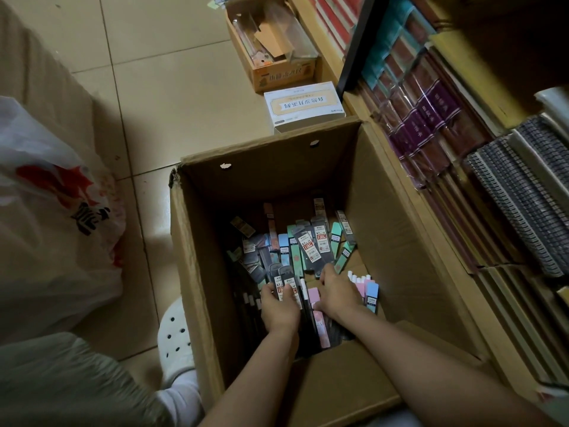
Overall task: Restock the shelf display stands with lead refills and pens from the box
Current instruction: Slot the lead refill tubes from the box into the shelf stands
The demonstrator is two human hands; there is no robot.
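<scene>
A tall open cardboard box (197,241) stands on the floor, its bottom strewn with several lead refill cases (311,245) in black, green, blue and pink. Both my hands are deep inside it. My left hand (278,306) grips a small bunch of black refill cases (288,286) with red-and-white labels. My right hand (335,292) rests fingers-down on the pile, touching pink cases (320,322); whether it grips any is hidden. Pink and blue cases (368,289) lie just right of it.
A shelf of wrapped notebooks (431,118) and spiral pads (523,204) runs along the right. A white carton (303,106) and an open brown box (277,47) sit beyond on the tiled floor. A plastic bag (52,217) lies left; my white shoe (175,337) is beside the box.
</scene>
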